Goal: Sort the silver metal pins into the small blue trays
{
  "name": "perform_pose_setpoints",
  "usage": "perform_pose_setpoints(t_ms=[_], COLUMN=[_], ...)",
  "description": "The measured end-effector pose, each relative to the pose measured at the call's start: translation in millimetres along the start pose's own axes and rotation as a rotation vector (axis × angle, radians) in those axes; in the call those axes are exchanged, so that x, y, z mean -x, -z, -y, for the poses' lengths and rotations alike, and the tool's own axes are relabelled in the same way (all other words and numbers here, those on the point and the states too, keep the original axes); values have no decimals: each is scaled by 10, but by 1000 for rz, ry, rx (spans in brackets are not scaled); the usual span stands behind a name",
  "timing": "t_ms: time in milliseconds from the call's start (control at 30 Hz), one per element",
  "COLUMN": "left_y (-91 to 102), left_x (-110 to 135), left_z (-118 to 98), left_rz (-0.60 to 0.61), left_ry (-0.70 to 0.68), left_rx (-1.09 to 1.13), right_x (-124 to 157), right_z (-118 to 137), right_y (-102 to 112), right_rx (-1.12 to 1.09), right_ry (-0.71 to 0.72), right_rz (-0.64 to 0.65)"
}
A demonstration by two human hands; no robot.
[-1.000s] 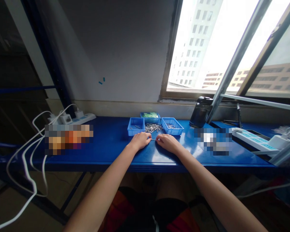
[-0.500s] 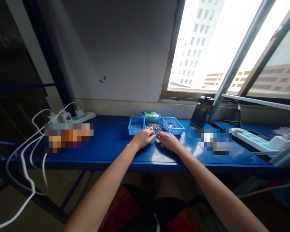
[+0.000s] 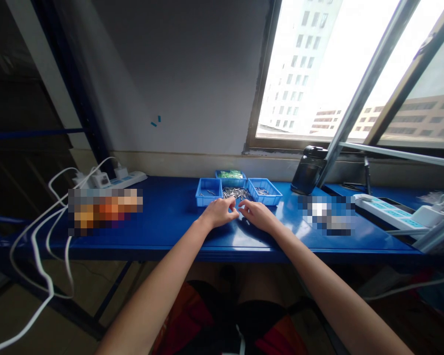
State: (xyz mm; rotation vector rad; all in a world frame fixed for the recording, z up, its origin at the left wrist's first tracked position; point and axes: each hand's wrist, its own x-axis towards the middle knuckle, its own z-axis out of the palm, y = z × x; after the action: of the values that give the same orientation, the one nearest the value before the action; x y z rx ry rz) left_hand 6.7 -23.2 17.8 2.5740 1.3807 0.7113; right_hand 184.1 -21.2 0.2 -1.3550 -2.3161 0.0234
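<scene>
My left hand (image 3: 220, 212) is over the blue table, its thumb and fingers bent together in a pinch. Whatever it holds is too small to make out. Just to its right is my right hand (image 3: 258, 213), its fingers curled in toward the thumb, and any piece in them cannot be seen clearly. A small gap separates the two sets of fingertips. Right behind them lies a pile of small, slim metal pieces (image 3: 236, 193). A blue bin (image 3: 208, 201) with a few pieces stands left of the pile, and another blue bin (image 3: 267, 200) with more pieces stands right of it.
Behind the pile is a third blue bin holding green packets (image 3: 230, 174). A black bottle (image 3: 308, 170) stands at the back right. Power strips lie on the left and right, with white cables (image 3: 37, 246) hanging at the left. Blurred patches cover items on both sides.
My fingertips were close together or touching half a second ago and are now slightly apart. The bins and the pile look the same.
</scene>
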Motion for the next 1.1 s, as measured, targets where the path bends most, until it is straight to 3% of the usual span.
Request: perform_pose_setpoints(t_ms=[333, 567, 767, 1100], left_y=[-5, 3, -10, 10], left_x=[-5, -18, -30, -14], left_z=[8, 27, 51, 37], left_rz=[-8, 49, 45, 3], left_ry=[3, -17, -52, 65], left_rx=[-26, -33, -17, -82], right_x=[13, 22, 27, 13], right_z=[17, 49, 43, 3], right_y=[18, 41, 35, 33], right_rx=[20, 5, 22, 65], right_ry=[-13, -32, 33, -45], right_rz=[15, 25, 29, -12])
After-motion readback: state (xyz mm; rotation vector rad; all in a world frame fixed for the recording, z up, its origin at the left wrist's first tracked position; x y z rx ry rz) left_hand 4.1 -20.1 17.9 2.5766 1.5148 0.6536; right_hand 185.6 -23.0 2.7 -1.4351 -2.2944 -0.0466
